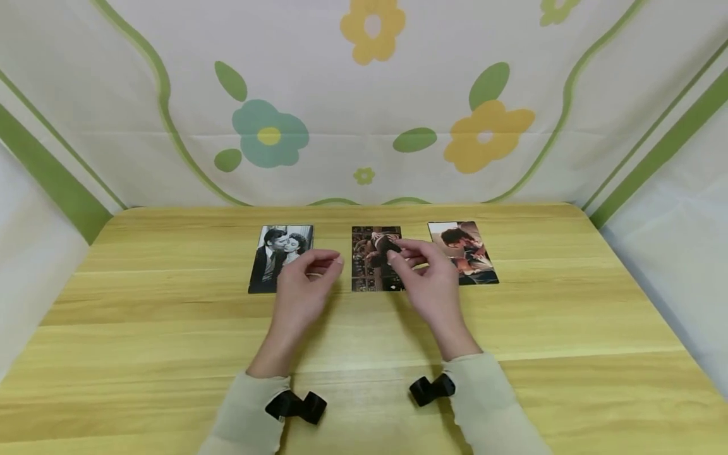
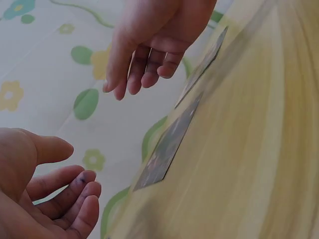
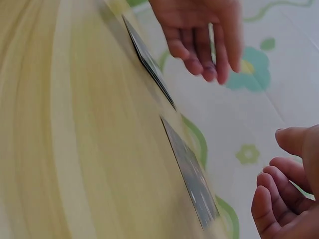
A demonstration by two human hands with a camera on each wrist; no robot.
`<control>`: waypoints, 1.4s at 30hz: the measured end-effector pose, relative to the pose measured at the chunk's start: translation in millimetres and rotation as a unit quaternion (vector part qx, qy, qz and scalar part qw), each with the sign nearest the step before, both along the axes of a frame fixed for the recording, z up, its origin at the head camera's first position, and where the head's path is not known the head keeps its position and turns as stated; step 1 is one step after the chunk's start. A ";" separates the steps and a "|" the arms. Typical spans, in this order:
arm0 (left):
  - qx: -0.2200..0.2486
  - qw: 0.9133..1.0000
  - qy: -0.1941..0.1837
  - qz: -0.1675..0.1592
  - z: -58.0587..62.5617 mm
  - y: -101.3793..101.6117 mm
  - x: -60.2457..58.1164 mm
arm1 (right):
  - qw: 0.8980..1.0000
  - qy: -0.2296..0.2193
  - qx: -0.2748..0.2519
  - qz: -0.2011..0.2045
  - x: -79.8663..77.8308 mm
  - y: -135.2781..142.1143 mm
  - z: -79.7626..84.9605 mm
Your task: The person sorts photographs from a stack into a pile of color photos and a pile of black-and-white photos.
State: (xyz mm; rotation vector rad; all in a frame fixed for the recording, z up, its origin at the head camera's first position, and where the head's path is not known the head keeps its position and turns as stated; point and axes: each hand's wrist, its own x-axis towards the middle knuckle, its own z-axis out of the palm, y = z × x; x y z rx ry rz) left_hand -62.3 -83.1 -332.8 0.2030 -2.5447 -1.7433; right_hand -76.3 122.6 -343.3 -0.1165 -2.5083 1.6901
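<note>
Three photo cards lie in a row on the table. At the left is a black-and-white card of a couple (image 1: 268, 256); seen edge-on in the right wrist view, this left card (image 3: 149, 67) looks thick, like a stack. A dark brown card (image 1: 362, 265) lies in the middle, and a card with a dark-haired figure (image 1: 474, 249) at the right. My left hand (image 1: 304, 278) hovers over the left card's right side, fingers loosely bent and holding nothing. Empty too, my right hand (image 1: 429, 272) hovers between the middle and right cards, partly covering both.
The wooden table (image 1: 364, 392) has a pale floral cloth (image 1: 364, 114) rising behind its far edge. Cloth also hangs at both sides. Black wrist devices (image 1: 296, 406) sit at both sleeve cuffs.
</note>
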 end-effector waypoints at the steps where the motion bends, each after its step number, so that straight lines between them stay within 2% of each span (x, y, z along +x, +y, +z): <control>1: 0.001 1.000 -0.005 -0.004 -0.8 2.5 0.2 | 1.000 -0.001 0.006 -0.007 0.3 5.1 -0.5; 6: -0.002 1.000 -0.024 -0.004 -7.0 8.1 0.9 | 1.000 -0.006 0.009 -0.027 -1.2 21.0 -1.6; 13: -0.007 0.999 -0.038 0.000 -16.1 12.0 1.2 | 0.999 -0.025 0.011 -0.027 -4.2 26.2 -5.6; 20: 0.015 0.999 -0.042 -0.016 -24.3 17.5 2.5 | 0.999 -0.040 0.020 -0.014 -3.8 19.3 -21.2; 24: 0.010 0.999 -0.041 -0.015 -27.2 17.3 3.6 | 0.998 -0.044 0.029 -0.019 -2.1 13.4 -31.7; 31: -0.026 0.999 -0.020 -0.029 -34.0 22.0 -0.6 | 0.996 -0.027 0.070 -0.044 -1.5 11.9 -38.0; 37: -0.075 0.996 -0.019 -0.046 -33.2 24.7 -5.3 | 0.990 -0.052 0.127 -0.022 -5.6 11.3 -34.4; 42: -0.128 0.989 -0.027 -0.070 -31.7 27.4 -7.9 | 0.984 -0.067 0.167 -0.006 -6.5 9.1 -32.3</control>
